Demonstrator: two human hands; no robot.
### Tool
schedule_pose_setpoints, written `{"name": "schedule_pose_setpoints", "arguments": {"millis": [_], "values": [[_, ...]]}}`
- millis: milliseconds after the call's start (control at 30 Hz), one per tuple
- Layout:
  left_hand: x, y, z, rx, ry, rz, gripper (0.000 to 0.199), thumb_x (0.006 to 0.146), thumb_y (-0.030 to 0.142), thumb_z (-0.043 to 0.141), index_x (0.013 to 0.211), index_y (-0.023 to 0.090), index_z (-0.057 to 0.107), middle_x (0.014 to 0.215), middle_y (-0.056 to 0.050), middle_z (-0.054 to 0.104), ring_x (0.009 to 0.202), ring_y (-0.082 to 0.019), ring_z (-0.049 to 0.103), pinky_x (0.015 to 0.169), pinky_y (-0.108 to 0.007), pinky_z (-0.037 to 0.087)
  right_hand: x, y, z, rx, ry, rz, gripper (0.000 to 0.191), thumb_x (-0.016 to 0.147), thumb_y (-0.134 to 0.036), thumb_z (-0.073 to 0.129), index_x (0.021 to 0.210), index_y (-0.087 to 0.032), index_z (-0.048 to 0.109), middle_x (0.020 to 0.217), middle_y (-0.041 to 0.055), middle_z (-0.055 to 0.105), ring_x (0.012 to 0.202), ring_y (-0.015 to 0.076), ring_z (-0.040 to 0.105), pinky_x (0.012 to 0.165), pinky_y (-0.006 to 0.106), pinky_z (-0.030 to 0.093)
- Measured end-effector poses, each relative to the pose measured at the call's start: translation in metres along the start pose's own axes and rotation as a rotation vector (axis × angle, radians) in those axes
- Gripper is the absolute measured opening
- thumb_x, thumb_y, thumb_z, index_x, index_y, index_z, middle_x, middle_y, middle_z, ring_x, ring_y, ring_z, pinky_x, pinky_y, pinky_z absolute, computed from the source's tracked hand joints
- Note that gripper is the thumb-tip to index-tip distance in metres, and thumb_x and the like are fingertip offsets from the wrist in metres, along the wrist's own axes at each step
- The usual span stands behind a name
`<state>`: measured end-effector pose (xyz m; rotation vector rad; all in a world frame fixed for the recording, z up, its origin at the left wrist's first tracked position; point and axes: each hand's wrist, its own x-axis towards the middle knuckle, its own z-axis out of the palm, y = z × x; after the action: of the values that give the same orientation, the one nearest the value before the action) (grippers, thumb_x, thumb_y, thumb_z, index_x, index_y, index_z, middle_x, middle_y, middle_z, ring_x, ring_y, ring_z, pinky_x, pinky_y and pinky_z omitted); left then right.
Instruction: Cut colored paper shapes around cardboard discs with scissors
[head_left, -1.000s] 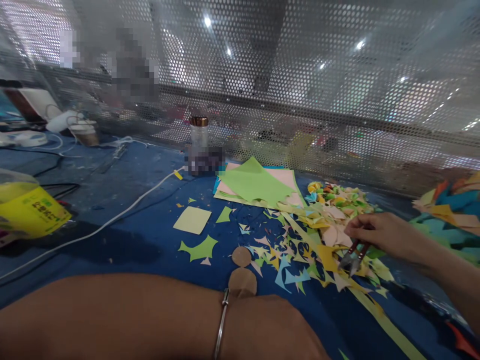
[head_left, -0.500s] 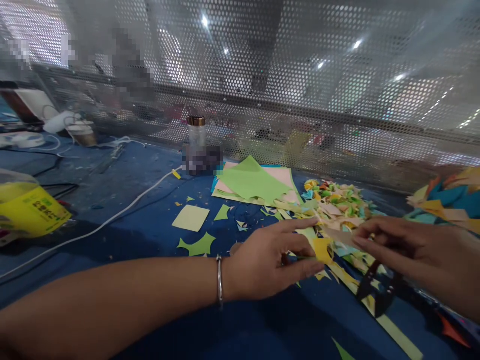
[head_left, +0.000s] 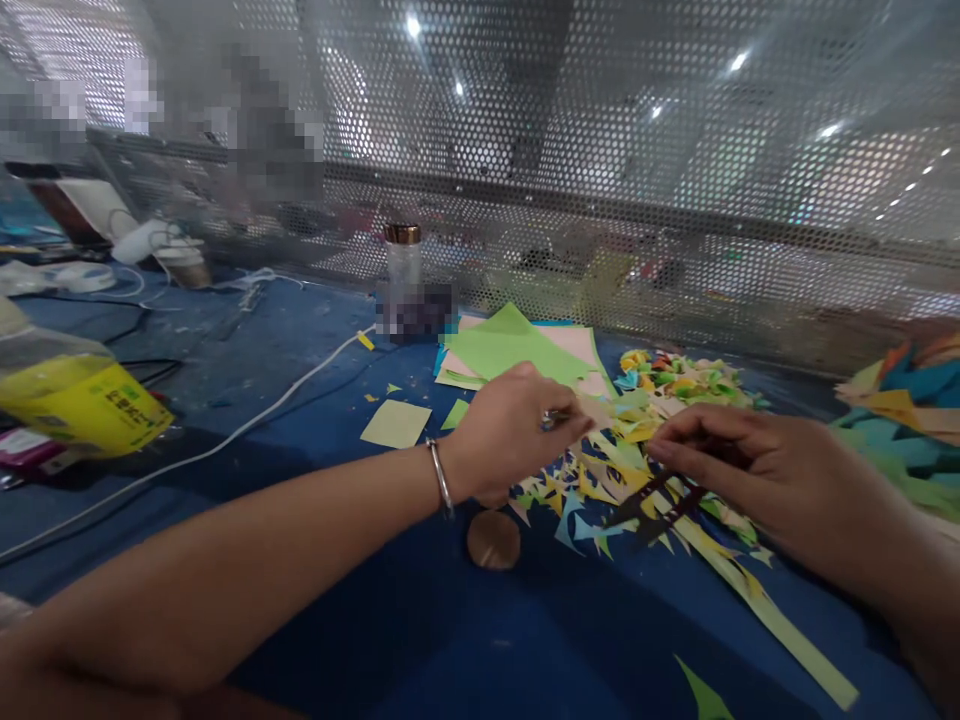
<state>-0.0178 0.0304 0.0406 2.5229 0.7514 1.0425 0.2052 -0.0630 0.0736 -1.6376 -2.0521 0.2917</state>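
Note:
My left hand, with a silver bangle at the wrist, is closed at the fingertips on a small pale pink paper piece. Slightly blurred dark scissors project leftward under my right hand, whose fingers are curled and pinched; their grip on the handles is partly hidden. Below both hands lie several paper scraps in yellow, green and blue. Just below my left wrist is a round brown disc, and another round edge shows above it.
Coloured sheets are stacked behind my left hand, beside a heap of small folded paper pieces. More coloured paper stands at right. A white cable, yellow-labelled bag and jar are leftward. Perforated metal panel borders the back.
My left hand has moved up and its fingers have drawn together on the pink paper, which was by my right fingers. My right hand and the scissors have shifted left. The brown disc is now uncovered.

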Motion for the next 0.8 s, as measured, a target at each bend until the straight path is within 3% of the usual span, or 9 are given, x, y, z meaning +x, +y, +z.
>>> {"name": "schedule_pose_setpoints", "arguments": {"millis": [100,233,367,467,500,600,700,800], "values": [[0.006,-0.014,-0.004,-0.09,-0.04,-0.18,0.028,0.093,0.027,0.061,0.067,0.017,0.065,0.062,0.0,0.065,0.059,-0.012,0.051,0.059,-0.027,0.034,0.006,0.001,0.021,0.088,-0.141,0.011,0.036,0.096,-0.054,0.056,0.081,-0.025,0.072,0.071,0.002,0.071,0.062,0.0177,0.065,0.054,0.027,0.047],[0.009,-0.03,0.0,-0.351,-0.104,-0.423,0.023,0.091,0.029,0.062,0.072,0.016,0.065,0.066,-0.002,0.07,0.056,-0.01,0.058,0.058,-0.025,0.042,0.02,0.023,0.028,-0.065,-0.038,0.044,0.037,0.091,-0.053,0.053,0.076,-0.025,0.071,0.067,0.0028,0.07,0.057,0.0186,0.062,0.053,0.03,0.044],[0.012,-0.033,0.006,-0.718,0.009,-0.658,0.018,0.093,0.028,0.062,0.079,0.017,0.061,0.065,0.001,0.063,0.065,-0.012,0.07,0.061,-0.023,0.049,0.026,0.044,0.011,-0.167,0.095,0.119,0.037,0.088,-0.055,0.054,0.072,-0.024,0.068,0.057,0.0047,0.065,0.048,0.0209,0.056,0.049,0.032,0.036],[0.014,-0.032,0.007,-0.814,0.082,-0.697,0.016,0.093,0.027,0.063,0.08,0.017,0.058,0.068,0.002,0.061,0.067,-0.011,0.072,0.061,-0.023,0.05,0.025,0.033,0.013,-0.162,0.107,0.096,0.035,0.091,-0.053,0.053,0.078,-0.025,0.07,0.064,0.0036,0.069,0.052,0.0203,0.059,0.052,0.032,0.039],[0.014,-0.031,0.006,-0.809,0.084,-0.706,0.016,0.092,0.027,0.064,0.08,0.017,0.059,0.067,0.002,0.061,0.065,-0.011,0.071,0.061,-0.023,0.049,0.025,0.027,0.017,-0.143,0.036,0.069,0.035,0.092,-0.053,0.054,0.079,-0.025,0.07,0.066,0.0034,0.07,0.052,0.0193,0.059,0.052,0.031,0.039],[0.012,-0.03,0.005,-0.801,-0.01,-0.766,0.016,0.091,0.027,0.065,0.08,0.017,0.06,0.063,0.001,0.062,0.062,-0.012,0.07,0.061,-0.025,0.05,0.032,0.023,0.023,-0.175,-0.033,0.053,0.04,0.093,-0.054,0.049,0.074,-0.025,0.067,0.065,0.0027,0.069,0.054,0.0184,0.06,0.053,0.03,0.039],[0.011,-0.028,0.003,-0.79,-0.112,-0.786,0.017,0.089,0.027,0.069,0.079,0.016,0.062,0.061,0.0,0.063,0.059,-0.013,0.069,0.059,-0.026,0.049,0.036,0.043,0.01,-0.24,0.039,0.134,0.041,0.088,-0.058,0.051,0.069,-0.024,0.065,0.057,0.0044,0.065,0.048,0.021,0.057,0.049,0.032,0.036],[0.01,-0.024,0.003,-0.761,-0.13,-0.742,0.017,0.089,0.026,0.068,0.077,0.016,0.062,0.063,0.0,0.063,0.056,-0.013,0.07,0.054,-0.025,0.049,0.026,0.065,-0.01,-0.308,0.133,0.203,0.04,0.087,-0.058,0.053,0.072,-0.024,0.067,0.057,0.0069,0.065,0.051,0.0249,0.059,0.051,0.034,0.034]]}}
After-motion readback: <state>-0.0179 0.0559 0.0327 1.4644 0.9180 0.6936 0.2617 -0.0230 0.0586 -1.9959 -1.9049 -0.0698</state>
